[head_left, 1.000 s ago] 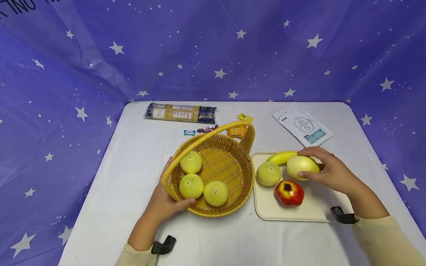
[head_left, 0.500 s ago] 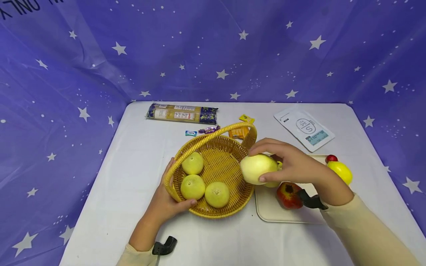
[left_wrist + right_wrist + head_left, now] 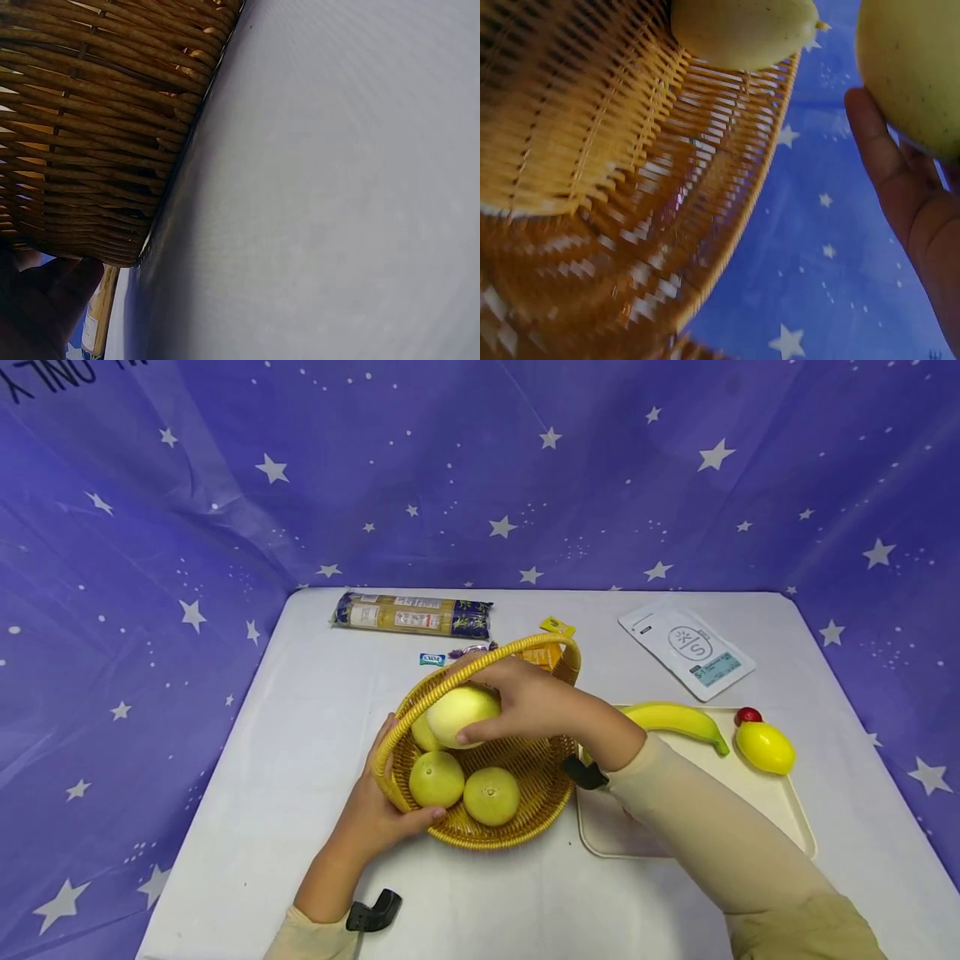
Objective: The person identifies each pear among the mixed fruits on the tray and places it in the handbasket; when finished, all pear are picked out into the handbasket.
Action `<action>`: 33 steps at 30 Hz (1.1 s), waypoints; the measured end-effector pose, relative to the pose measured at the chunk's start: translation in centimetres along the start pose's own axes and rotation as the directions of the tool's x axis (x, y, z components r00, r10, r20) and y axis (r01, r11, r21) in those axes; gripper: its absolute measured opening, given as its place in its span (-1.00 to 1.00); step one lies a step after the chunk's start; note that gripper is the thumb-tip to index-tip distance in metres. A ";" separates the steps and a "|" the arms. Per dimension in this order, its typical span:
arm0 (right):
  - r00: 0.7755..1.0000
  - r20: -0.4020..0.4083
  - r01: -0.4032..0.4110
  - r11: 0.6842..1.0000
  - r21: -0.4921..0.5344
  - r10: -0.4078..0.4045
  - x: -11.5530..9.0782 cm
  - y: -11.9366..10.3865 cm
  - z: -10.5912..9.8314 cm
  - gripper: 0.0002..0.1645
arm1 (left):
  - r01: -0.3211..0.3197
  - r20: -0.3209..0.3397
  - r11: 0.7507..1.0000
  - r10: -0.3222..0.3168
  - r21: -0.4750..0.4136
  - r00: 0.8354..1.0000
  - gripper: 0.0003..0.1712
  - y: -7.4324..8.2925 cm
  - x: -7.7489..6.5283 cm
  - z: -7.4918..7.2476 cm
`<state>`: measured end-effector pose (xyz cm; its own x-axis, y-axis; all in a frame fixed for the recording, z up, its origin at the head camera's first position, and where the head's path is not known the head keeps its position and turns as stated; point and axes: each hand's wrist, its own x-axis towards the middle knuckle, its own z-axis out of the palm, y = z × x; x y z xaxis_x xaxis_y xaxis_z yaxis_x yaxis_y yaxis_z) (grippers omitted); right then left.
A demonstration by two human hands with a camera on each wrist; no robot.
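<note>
My left hand (image 3: pixel 375 814) grips the left side of a yellow wicker basket (image 3: pixel 540 768), its thumb over the rim. In the left wrist view its fingers (image 3: pixel 75 285) lie against the woven wall (image 3: pixel 97 135). My right hand (image 3: pixel 525 702) reaches under the basket handle and holds a large pale yellow-green fruit (image 3: pixel 459 714) over the basket's left part. The right wrist view has this fruit (image 3: pixel 915 75) beyond the rim's height. Two round yellow-green fruits (image 3: pixel 437 779) (image 3: pixel 492 796) lie inside; a third (image 3: pixel 423 735) is partly hidden behind the held one.
Right of the basket, a cream tray (image 3: pixel 765 802) bears a banana (image 3: pixel 678 718), a lemon (image 3: pixel 765 747) and a small red fruit (image 3: pixel 748 716); my right forearm hides part of it. Behind lie a noodle pack (image 3: pixel 412 616), small wrapped sweets (image 3: pixel 432 659) and a white pouch (image 3: pixel 688 647).
My right hand has carried the pale fruit leftward from the tray, across the basket's right rim and in under the handle. My left hand has stayed on the basket.
</note>
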<state>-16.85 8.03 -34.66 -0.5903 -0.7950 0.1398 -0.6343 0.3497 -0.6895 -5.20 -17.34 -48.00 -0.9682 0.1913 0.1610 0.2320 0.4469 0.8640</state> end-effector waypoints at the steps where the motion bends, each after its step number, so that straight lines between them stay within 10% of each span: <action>1: 1.000 -0.003 0.006 1.000 0.012 -0.006 0.7 0.1 0.2 -0.38 | -0.002 0.000 1.000 0.002 -0.001 1.000 0.62 0.0 0.0 0.0; 15: 0.988 -0.065 -0.124 0.966 0.229 0.142 4.3 2.9 1.4 -0.38 | 0.023 0.005 1.000 -0.023 -0.002 1.000 0.62 0.1 0.2 0.1; 27: 0.959 -0.027 -0.273 0.948 0.164 0.281 3.8 4.6 1.7 -0.45 | -0.015 -0.002 1.000 0.015 -0.019 1.000 0.56 3.5 -0.1 -0.8; 33: 0.953 -0.007 -0.302 0.949 0.093 0.304 3.5 5.0 1.8 -0.46 | 0.014 0.001 1.000 -0.014 0.007 1.000 0.59 1.8 -0.1 -0.3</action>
<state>-21.21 6.07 -38.90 -0.7587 -0.6476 -0.0710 -0.3772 0.5255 -0.7626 -4.74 -16.84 -46.33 -0.9713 0.1862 0.1479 0.2187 0.4558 0.8628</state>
